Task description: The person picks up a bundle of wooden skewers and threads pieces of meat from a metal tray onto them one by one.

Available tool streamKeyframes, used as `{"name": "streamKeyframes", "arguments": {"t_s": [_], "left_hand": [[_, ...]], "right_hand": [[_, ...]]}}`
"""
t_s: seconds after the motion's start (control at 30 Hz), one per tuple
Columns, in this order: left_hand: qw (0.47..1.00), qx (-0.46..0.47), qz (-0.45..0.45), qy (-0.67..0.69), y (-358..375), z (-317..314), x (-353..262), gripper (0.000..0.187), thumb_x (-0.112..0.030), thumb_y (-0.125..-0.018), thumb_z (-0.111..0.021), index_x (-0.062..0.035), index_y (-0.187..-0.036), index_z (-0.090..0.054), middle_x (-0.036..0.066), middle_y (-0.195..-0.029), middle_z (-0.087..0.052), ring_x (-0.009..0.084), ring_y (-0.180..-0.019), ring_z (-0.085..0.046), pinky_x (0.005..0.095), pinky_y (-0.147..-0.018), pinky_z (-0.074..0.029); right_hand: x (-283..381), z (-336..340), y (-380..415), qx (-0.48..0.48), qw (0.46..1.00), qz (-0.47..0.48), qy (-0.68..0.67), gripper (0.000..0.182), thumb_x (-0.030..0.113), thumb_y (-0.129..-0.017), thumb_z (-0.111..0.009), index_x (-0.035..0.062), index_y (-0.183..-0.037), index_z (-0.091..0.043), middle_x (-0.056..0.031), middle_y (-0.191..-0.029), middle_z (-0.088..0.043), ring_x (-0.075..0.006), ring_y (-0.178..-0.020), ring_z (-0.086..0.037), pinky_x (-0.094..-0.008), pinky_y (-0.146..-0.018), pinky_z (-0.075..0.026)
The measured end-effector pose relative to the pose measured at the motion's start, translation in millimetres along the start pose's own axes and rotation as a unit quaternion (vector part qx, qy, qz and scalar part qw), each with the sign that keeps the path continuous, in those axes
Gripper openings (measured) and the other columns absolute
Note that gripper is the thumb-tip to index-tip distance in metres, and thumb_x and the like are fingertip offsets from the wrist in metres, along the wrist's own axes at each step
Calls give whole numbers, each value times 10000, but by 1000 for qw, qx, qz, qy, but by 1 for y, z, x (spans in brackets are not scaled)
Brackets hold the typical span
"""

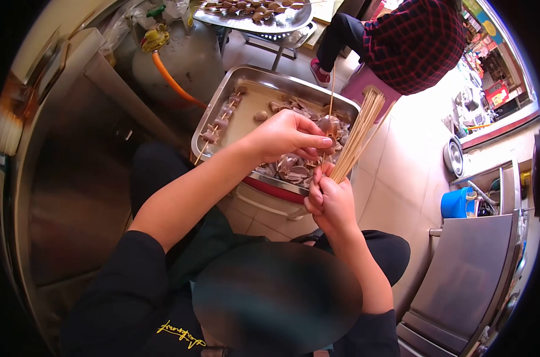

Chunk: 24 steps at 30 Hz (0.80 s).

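Note:
My left hand (297, 138) is closed in a pinch at a piece of dark meat (328, 124), which looks like gizzard, on a thin upright bamboo skewer. Lower down, my right hand (329, 199) grips that skewer's lower part together with a thick bundle of bamboo skewers (362, 128). Both hands are above a metal tray (255, 98). Loose meat pieces (294, 169) are heaped in its right part, partly hidden by my hands. A loaded skewer (221, 122) lies along the tray's left side.
Behind the tray stands a gas cylinder (175, 59) with an orange hose (173, 77). Another tray (270, 22) holds loaded skewers. A person in a checked shirt (416, 44) sits on a pink stool (371, 86). At right are a blue bucket (456, 203) and a metal cabinet (463, 262).

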<state>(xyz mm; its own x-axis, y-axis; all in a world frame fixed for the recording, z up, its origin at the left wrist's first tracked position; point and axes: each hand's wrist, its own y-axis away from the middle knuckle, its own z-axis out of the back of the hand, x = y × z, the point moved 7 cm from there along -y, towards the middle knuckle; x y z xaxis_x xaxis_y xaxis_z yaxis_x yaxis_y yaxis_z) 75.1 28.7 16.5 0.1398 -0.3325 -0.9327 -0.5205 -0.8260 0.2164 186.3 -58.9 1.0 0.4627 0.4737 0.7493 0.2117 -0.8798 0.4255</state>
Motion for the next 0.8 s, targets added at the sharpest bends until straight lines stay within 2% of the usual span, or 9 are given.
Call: {"name": "streamKeyframes", "arguments": {"t_s": [0.33, 0.6, 0.73, 0.8], "left_hand": [[999, -10, 3, 32, -3, 0, 11, 268, -219, -837, -766, 16, -948, -699, 61, -834, -695, 110, -704, -647, 247, -631, -546], [1000, -24, -16, 10, 0, -3, 7, 237, -177, -841, -757, 25, -950, -699, 73, -855, -702, 119, -722, -660, 254, -637, -550], [998, -39, -45, 12, 2, -4, 1, 227, -155, -845, -749, 34, -959, -698, 94, -883, -712, 128, -754, -673, 256, -648, -556], [998, -36, -43, 30, 5, -5, -6, 228, -145, -847, -745, 41, -970, -696, 109, -895, -716, 134, -772, -681, 251, -663, -560]], "right_hand": [[2, 0, -1, -12, 1000, -3, 4, 82, 4, -873, -420, 66, -862, -472, -20, -557, -407, -117, -410, -332, -265, -361, -280], [10, 1, -4, -34, 995, 66, 66, 93, -13, -845, -415, 52, -858, -480, -24, -573, -439, -110, -416, -370, -254, -361, -312], [15, 0, -6, -38, 996, 56, 58, 97, -12, -855, -418, 66, -852, -477, -12, -566, -416, -103, -413, -356, -250, -359, -292], [11, -2, -8, 5, 1000, -6, -19, 127, 13, -923, -417, 91, -851, -487, 14, -526, -377, -71, -381, -281, -224, -339, -235]]}}
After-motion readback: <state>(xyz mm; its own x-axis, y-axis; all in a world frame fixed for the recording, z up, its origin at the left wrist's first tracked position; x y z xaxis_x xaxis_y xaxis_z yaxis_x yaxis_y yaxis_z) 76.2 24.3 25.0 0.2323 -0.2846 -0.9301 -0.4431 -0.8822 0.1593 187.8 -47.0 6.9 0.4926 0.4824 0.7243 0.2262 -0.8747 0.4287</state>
